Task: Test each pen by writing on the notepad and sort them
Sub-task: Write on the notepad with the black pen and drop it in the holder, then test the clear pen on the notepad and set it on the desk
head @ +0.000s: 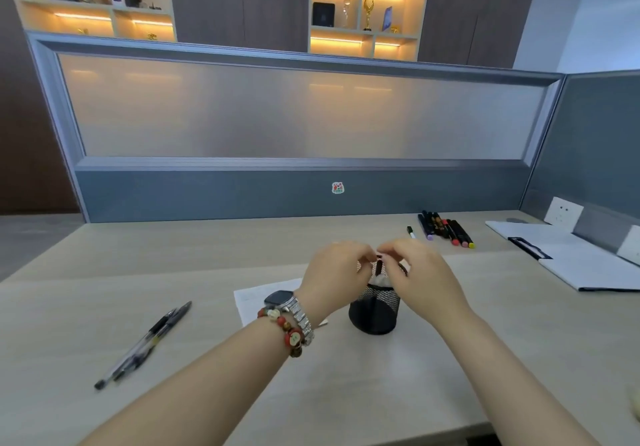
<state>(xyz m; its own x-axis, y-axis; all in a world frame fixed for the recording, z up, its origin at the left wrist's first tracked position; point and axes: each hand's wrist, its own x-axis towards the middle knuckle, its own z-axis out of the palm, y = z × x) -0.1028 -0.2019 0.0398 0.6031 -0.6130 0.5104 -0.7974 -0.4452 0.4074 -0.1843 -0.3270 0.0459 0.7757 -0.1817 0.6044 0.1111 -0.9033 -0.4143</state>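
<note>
A black mesh pen holder [374,310] stands on the desk in the middle of the view. My left hand [334,272] and my right hand [420,279] meet just above it. Their fingertips pinch the top end of a dark pen [379,267] that stands upright over the holder's mouth. Something white shows inside the holder. A white notepad sheet [258,298] lies left of the holder, partly hidden behind my left wrist. Black gel pens [145,341] lie together on the desk at the left.
A row of several coloured markers [446,232] lies at the back right, with one small white-tipped marker [411,232] beside it. A white open folder with a black clip [571,258] lies at the far right. A grey partition wall [277,193] closes the desk's far edge.
</note>
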